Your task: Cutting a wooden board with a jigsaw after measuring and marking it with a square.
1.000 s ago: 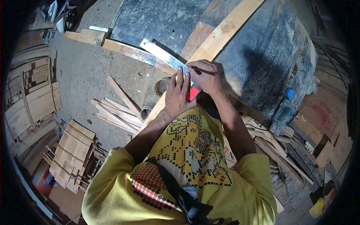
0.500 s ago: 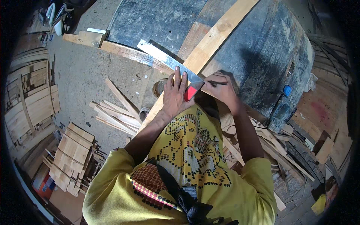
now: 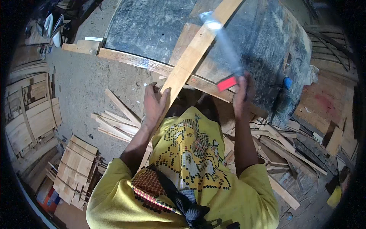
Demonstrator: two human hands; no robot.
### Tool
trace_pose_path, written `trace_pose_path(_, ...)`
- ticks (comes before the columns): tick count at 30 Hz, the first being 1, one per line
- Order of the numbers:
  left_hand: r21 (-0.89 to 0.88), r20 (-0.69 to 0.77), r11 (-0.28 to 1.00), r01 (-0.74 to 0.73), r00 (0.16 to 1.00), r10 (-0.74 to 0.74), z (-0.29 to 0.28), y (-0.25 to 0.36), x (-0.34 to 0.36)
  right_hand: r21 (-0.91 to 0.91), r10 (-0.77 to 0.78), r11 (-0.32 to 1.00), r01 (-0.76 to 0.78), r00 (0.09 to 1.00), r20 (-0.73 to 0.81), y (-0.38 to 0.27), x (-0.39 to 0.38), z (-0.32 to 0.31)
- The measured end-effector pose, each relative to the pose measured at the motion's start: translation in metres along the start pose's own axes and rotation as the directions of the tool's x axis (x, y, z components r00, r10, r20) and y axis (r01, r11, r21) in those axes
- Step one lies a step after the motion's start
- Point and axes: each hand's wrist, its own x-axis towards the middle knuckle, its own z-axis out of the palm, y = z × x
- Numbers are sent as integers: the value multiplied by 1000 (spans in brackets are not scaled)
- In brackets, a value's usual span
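A long pale wooden board point(image 3: 196, 51) lies aslant over the dark worktable point(image 3: 148, 28), its near end reaching down to my lap. A thin dark line crosses the board near the table's front edge. My left hand point(image 3: 154, 102) grips the near part of the board, thumb on top and fingers at its left edge. Over the table, right of the board, my right hand point(image 3: 243, 93) is closed around a try square point(image 3: 227, 83) by its red-faced stock. The metal blade is smeared by motion and points up and left across the board. Whether a pencil is also in that hand is hidden.
A blue-capped dark object point(image 3: 286, 91) stands at the table's right corner. Loose wood strips point(image 3: 118, 122) lie on the floor at left, with stacked panels point(image 3: 76, 162) nearer. Offcuts point(image 3: 282, 143) clutter the right floor. A wooden edge strip point(image 3: 133, 61) runs along the table front.
My right hand has lifted the try square off the board and swung it up and right. My left hand has shifted from the square to the board's near part, and a marked line now shows.
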Motion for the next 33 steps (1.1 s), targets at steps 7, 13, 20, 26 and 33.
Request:
trace_pose_path(7,215,240,955,203,937,-253,4,-19,-1,-139,-149,982,129,977,-149,66,72,-78)
trace_pose_path(13,225,236,959,171,946,-224,-5,-29,-62,-930,-344,270,250,927,149,69,90,-117)
trace_pose_path(20,193,275,918,346,879,-389,-4,-45,-96,-866,-598,28,499,702,385,69,113,-189)
trace_pose_path(26,80,82,988,134,987,-140,25,-22,-70,-985,-314,-22,-173,936,-158,75,63,-290)
trace_pose_path(33,315,198,911,267,920,-339,31,9,-83,-928,78,358,-107,993,-85,66,98,-324)
